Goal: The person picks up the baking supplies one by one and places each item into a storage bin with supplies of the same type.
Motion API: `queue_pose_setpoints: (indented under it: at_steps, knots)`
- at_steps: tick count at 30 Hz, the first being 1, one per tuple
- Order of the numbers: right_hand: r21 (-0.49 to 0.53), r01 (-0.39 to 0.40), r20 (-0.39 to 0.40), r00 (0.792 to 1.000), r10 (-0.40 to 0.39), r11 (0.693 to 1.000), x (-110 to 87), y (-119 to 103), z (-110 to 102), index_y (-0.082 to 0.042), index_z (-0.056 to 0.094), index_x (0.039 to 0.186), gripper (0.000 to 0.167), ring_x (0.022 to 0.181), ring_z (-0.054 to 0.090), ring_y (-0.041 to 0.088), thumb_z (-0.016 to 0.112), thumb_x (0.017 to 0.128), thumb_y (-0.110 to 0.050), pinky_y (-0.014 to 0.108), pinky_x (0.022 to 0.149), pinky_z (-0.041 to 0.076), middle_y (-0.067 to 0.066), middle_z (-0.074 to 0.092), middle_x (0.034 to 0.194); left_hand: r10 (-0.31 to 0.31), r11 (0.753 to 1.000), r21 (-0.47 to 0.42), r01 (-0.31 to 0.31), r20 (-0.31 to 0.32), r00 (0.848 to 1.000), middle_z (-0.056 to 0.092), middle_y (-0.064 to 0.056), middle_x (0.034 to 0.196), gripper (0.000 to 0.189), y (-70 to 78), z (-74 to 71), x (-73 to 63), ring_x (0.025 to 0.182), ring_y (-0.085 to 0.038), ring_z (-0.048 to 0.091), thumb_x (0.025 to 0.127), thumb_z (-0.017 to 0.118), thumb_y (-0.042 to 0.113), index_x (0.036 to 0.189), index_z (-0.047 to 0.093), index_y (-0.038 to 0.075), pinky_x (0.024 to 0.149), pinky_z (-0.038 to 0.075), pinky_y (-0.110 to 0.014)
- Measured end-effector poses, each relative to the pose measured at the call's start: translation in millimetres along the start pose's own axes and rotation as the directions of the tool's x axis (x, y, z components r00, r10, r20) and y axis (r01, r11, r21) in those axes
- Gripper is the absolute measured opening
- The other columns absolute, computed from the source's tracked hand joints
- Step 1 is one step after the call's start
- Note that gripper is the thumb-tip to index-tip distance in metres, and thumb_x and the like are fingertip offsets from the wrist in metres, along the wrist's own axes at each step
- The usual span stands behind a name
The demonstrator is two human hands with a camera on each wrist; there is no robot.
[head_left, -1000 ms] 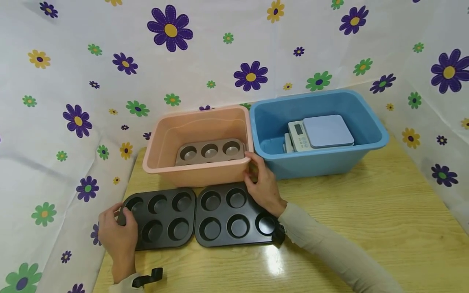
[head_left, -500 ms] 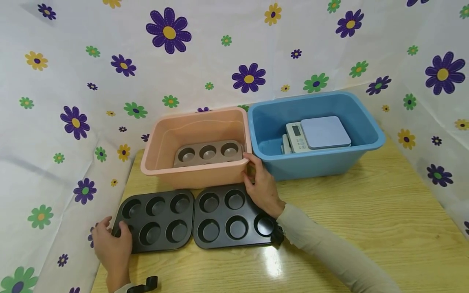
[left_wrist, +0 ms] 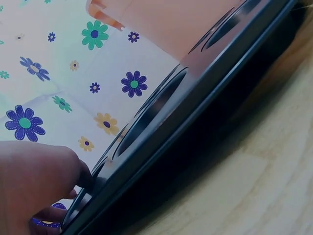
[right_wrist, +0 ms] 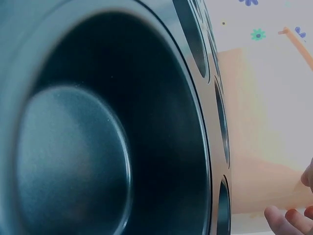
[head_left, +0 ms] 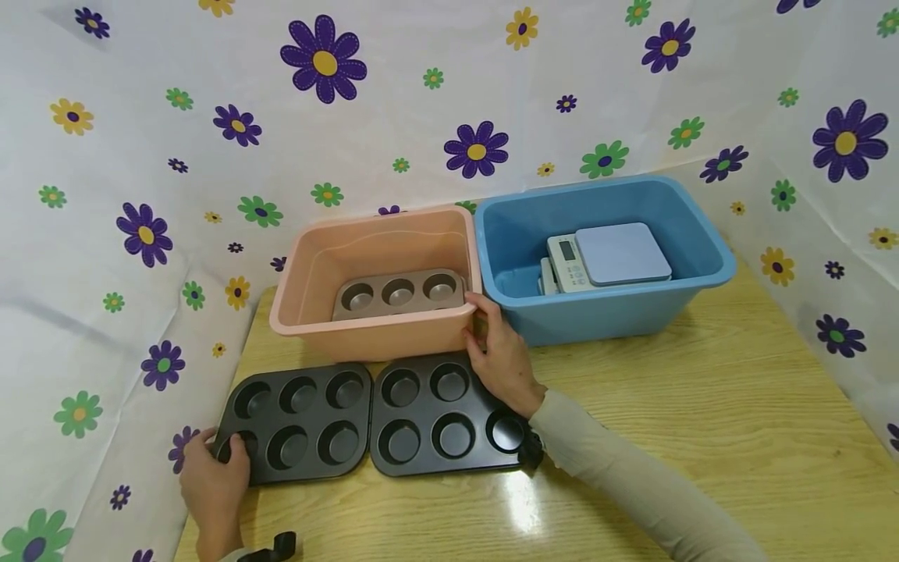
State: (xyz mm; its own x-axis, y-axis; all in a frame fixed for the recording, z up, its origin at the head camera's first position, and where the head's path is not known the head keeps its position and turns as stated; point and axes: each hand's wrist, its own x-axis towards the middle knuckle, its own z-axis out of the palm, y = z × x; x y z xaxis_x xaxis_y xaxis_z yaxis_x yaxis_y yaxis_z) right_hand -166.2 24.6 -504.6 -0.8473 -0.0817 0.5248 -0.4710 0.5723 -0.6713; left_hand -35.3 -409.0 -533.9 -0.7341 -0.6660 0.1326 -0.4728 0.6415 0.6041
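Two dark six-cup muffin pans lie side by side on the wooden table. My left hand [head_left: 214,484] holds the front left corner of the left muffin pan [head_left: 319,415], thumb on the corner cup and fingers at the outer edge; the left wrist view shows this muffin pan [left_wrist: 195,93] edge-on. My right hand [head_left: 507,355] grips the front right corner of the pink bin [head_left: 393,337], its forearm crossing above the right muffin pan [head_left: 424,403] and hiding part of it. In the right wrist view the right fingers [right_wrist: 288,220] show by the bin wall.
Inside the pink bin lies a brown muffin pan [head_left: 414,290]. The blue bin [head_left: 590,318] stands against its right side, with a white kitchen scale [head_left: 621,254] inside. Flower-patterned sheeting [head_left: 393,94] closes off the back and both sides. Wooden tabletop [head_left: 702,406] stretches to the right.
My left hand has slid from the left muffin pan's side toward its front corner, lifting its fingers and closing them there again. My right hand has stayed at the pink bin's corner.
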Motion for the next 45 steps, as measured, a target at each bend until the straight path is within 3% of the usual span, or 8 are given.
queue_pose_setpoints:
  at_steps: [13,20,23,28,34,37,40,45]
  knots:
    - [0.161,0.017,0.03,0.999,-0.022,0.987,2.8,5,-5,-0.012,0.039,0.157,0.071,0.117,0.075,0.039,0.073,0.098,0.009,0.051,0.089,0.068,0.029,0.062,0.141,0.057,0.996,-0.066,-0.052,0.068,0.996,0.056,-0.042,0.14,0.045,-1.0,-0.2,14.5,0.129,-0.06,0.053,0.108,0.053,0.011,0.149,0.051,-0.009,0.111,0.04,-0.076]
    - [0.206,0.025,0.045,0.998,-0.035,0.978,2.5,6,-2,-0.011,0.039,0.158,0.07,0.119,0.073,0.04,0.071,0.099,0.01,0.049,0.089,0.067,0.029,0.059,0.143,0.104,0.984,-0.14,-0.106,-0.022,0.994,0.061,-0.042,0.126,0.043,-6.2,-1.1,14.2,0.12,-0.06,0.056,0.106,0.053,0.004,0.146,0.057,-0.009,0.101,0.04,-0.068]
    - [0.216,0.011,0.054,0.998,-0.024,0.976,0.5,6,-1,-0.011,0.039,0.158,0.071,0.119,0.073,0.04,0.072,0.099,0.01,0.049,0.09,0.067,0.029,0.059,0.143,0.105,0.979,-0.171,-0.115,-0.068,0.992,0.063,-0.038,0.119,0.041,-7.0,-3.1,12.3,0.108,-0.045,0.058,0.104,0.055,0.002,0.144,0.061,-0.005,0.092,0.04,-0.052]
    - [0.249,0.001,0.06,0.998,-0.017,0.968,-1.7,6,0,-0.01,0.04,0.158,0.071,0.122,0.071,0.041,0.071,0.098,0.012,0.05,0.092,0.067,0.03,0.057,0.145,0.084,0.967,-0.233,-0.104,-0.092,0.992,0.064,-0.003,0.11,0.038,-8.1,-9.6,12.1,0.097,0.002,0.048,0.105,0.058,0.004,0.141,0.069,0.002,0.083,0.036,-0.017]
    - [0.281,0.002,0.065,0.998,-0.021,0.96,-2.0,5,1,-0.009,0.04,0.158,0.071,0.126,0.07,0.042,0.07,0.097,0.014,0.052,0.095,0.067,0.03,0.056,0.146,0.007,0.937,-0.349,-0.016,-0.028,1.0,0.056,0.027,0.103,0.036,-8.1,-21.8,12.1,0.096,0.002,0.05,0.11,0.059,0.009,0.143,0.07,0.007,0.075,0.039,-0.006]
    - [0.286,0.004,0.065,0.998,-0.023,0.958,-1.8,6,2,-0.009,0.04,0.158,0.072,0.126,0.07,0.041,0.07,0.096,0.014,0.052,0.095,0.067,0.03,0.056,0.146,-0.091,0.881,-0.459,0.116,0.077,0.993,0.065,0.019,0.125,0.038,-5.8,-29.9,13.1,0.115,-0.001,0.054,0.113,0.057,0.015,0.15,0.068,0.013,0.09,0.044,-0.003]
    - [0.294,0.012,0.058,0.998,-0.03,0.956,-1.7,6,3,-0.009,0.04,0.158,0.073,0.125,0.071,0.041,0.069,0.096,0.015,0.052,0.094,0.067,0.029,0.056,0.146,-0.172,0.766,-0.587,0.262,0.205,0.964,0.059,0.009,0.156,0.042,-2.8,-37.6,15.3,0.142,-0.004,0.05,0.116,0.054,0.021,0.157,0.062,0.018,0.114,0.039,-0.003]
    - [0.306,0.026,0.045,0.998,-0.042,0.952,-1.7,7,4,-0.008,0.04,0.158,0.073,0.124,0.07,0.041,0.068,0.095,0.016,0.053,0.094,0.067,0.03,0.055,0.145,-0.203,0.6,-0.703,0.383,0.329,0.922,0.055,0.007,0.161,0.046,-2.2,-44.5,19.1,0.14,0.003,0.057,0.114,0.057,0.02,0.16,0.058,0.016,0.101,0.053,-0.006]
